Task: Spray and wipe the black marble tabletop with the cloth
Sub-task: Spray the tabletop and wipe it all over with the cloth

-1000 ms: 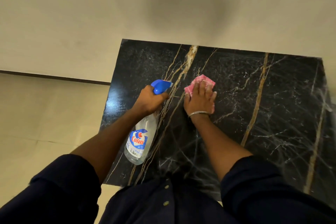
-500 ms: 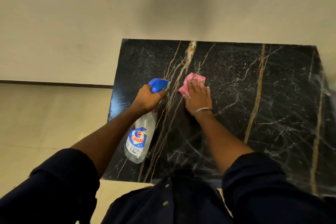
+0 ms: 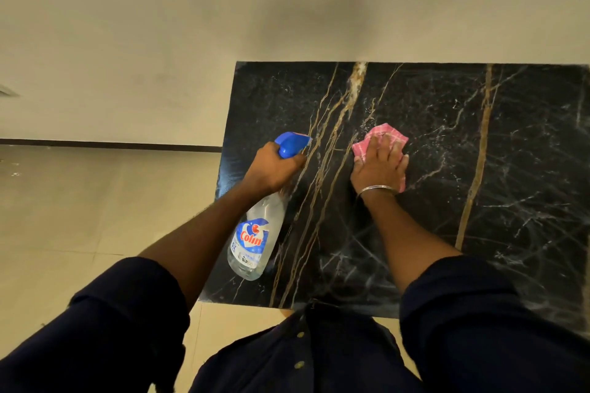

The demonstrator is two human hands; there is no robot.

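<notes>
The black marble tabletop (image 3: pixel 447 226) with gold and white veins fills the right half of the view. My left hand (image 3: pixel 274 167) grips the neck of a clear spray bottle (image 3: pixel 252 242) with a blue trigger head and a Colin label, held above the table's left part. My right hand (image 3: pixel 380 166) lies flat on a pink checked cloth (image 3: pixel 383 134), pressing it onto the marble near the middle. Fine droplets and wet streaks show on the surface around the cloth.
A plain beige wall (image 3: pixel 191 25) rises behind the table. Cream floor tiles (image 3: pixel 79 217) lie to the left, with a dark skirting line along the wall base. My dark sleeves and shirt fill the bottom of the view.
My right hand has slid the cloth leftward and then back to the right across the marble. My left hand keeps hold of the bottle in about the same place.
</notes>
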